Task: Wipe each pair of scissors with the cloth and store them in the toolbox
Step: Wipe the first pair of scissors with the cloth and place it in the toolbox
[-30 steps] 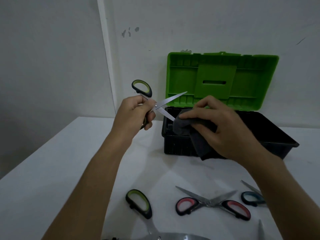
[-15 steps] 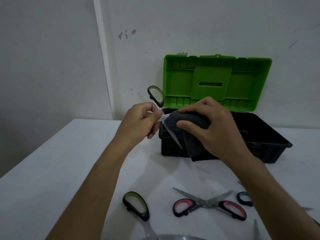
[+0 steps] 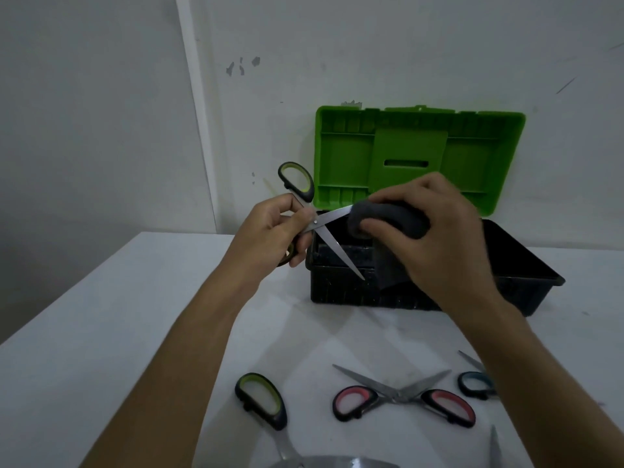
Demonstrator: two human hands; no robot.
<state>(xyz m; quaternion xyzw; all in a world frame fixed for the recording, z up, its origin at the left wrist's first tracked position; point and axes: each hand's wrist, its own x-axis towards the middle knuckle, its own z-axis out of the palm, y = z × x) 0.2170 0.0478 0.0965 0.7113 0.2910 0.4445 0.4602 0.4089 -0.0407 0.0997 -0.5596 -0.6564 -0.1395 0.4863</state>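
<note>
Both hands (image 3: pixel 270 228) (image 3: pixel 435 238) raised, fingers curled

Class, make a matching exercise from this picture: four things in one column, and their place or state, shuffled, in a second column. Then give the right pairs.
Things
1. cloth
2. red scissors
3. toolbox lid
4. green scissors

Place or state
A. lying on the table
B. raised open against the wall
C. held in the left hand
D. wrapped round a blade by the right hand

Pairs: 1-D, 2-A, 3-B, 4-C
</note>
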